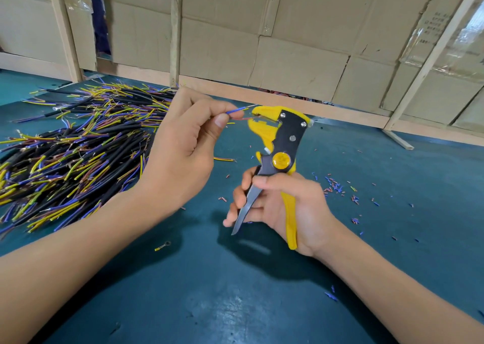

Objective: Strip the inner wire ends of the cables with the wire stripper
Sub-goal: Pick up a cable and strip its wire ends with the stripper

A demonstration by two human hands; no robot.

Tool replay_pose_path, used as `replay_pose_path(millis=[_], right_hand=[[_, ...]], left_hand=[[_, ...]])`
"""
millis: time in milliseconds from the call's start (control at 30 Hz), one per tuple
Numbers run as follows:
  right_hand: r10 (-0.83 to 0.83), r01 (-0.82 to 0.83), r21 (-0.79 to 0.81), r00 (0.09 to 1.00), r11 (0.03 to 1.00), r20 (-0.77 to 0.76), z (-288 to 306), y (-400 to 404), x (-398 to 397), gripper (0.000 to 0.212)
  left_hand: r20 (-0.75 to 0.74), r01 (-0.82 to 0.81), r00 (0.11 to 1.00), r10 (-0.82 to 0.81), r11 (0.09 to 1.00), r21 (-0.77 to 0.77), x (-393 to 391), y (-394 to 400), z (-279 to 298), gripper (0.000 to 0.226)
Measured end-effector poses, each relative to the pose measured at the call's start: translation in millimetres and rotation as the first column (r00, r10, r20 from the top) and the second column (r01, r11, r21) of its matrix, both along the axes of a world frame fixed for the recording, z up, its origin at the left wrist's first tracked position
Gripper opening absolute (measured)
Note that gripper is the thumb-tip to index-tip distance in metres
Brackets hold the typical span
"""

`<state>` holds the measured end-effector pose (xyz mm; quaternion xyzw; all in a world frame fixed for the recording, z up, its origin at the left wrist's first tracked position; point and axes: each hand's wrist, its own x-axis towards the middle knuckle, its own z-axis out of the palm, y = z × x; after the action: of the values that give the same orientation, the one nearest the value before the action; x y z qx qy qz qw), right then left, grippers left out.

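Pinching the cable between thumb and curled fingers, your left hand (180, 139) holds it raised above the counter (235, 304), with most of the cable hidden inside your fist. Two thin inner wires stick out past your thumb: a blue wire (234, 111) that angles up just over the top of the tool, and a reddish wire (242, 119) that runs into the toothed mouth of the wire stripper (279, 144).

Your right hand (282, 205) grips the stripper by its handles, thumb laid across the dark handle and fingers curled round it, the yellow handle lying against your palm. The tool stands nearly upright, yellow head at the top, facing your left hand. Its jaws sit around the reddish wire end; whether they have bitten through the insulation you cannot tell.

To your left, a broad pile of cables (73, 155) lies on the counter, black jackets with yellow, blue and brown wires splaying out of the ends. Small snipped bits of insulation (335, 186) are scattered on the counter to the right of the stripper, blue and reddish. One yellow ring terminal (163, 246) lies near your left forearm. Cardboard panels (288, 42) on a wooden frame stand along the far edge.
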<state>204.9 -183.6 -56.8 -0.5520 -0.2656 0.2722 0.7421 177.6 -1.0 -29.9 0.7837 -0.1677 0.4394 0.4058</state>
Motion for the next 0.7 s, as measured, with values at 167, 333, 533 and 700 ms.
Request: replay_pose_path(millis=[167,333,533,700], right_hand=[[-0.161,0.184,0.232,0.98,0.955,-0.116,7.3,-9.0,12.3,0.015],[-0.558,0.58,0.263,0.814,0.771,-0.161,21.7,-29.7,29.9,0.011],[-0.793,0.782,0.181,0.609,0.597,-0.019,22.6,-49.8,41.4,0.014],[-0.854,0.853,0.037,0.52,0.521,0.039,24.3,-53.7,44.3,0.017]], left_hand=[[-0.106,-0.096,0.99,0.096,0.995,0.006,6.4,6.6,-0.2,0.031],[-0.571,-0.035,0.813,-0.111,0.971,-0.238,29.5,-3.9,1.5,0.036],[-0.761,0.128,0.473,-0.445,0.889,-0.44,75.0,-65.5,19.4,0.054],[-0.524,0.057,0.59,0.614,0.616,0.786,86.2,-5.2,0.4,0.044]])
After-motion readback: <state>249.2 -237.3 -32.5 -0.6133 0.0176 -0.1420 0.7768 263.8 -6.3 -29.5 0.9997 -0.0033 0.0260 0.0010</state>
